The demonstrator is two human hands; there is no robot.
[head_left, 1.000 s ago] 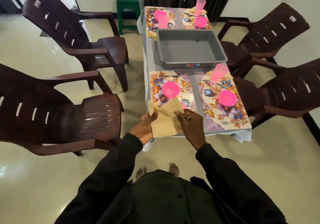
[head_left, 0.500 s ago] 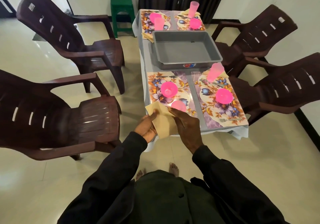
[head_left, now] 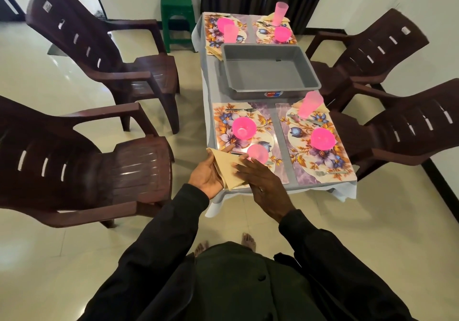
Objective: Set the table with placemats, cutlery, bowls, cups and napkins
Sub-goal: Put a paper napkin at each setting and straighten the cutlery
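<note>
Head view: L hand [head_left: 207,176] palm up, fingers straight under folded napkin [head_left: 228,169], cradling it, no clench. R hand [head_left: 263,184] lies flat on top, fingers extended, pressing napkin. Napkin sits btwn both hands at near-left corner of table [head_left: 277,131], over near edge of placemat [head_left: 263,112]. Cup [head_left: 257,153] just beyond R fingertips; bowl [head_left: 244,128] and fork [head_left: 241,110] farther on same mat. Grey tray [head_left: 270,72] mid-table.

The placemats [head_left: 268,112] show blue and purple flowers with orange leaves on cream, edged in purple marbling. The bowls [head_left: 244,128] and cups [head_left: 310,104] are bright pink (the cups paler, translucent). The napkin [head_left: 225,169] is tan, the tub [head_left: 268,72] grey, the chairs [head_left: 139,77] dark brown and the stool [head_left: 176,10] green.
</note>
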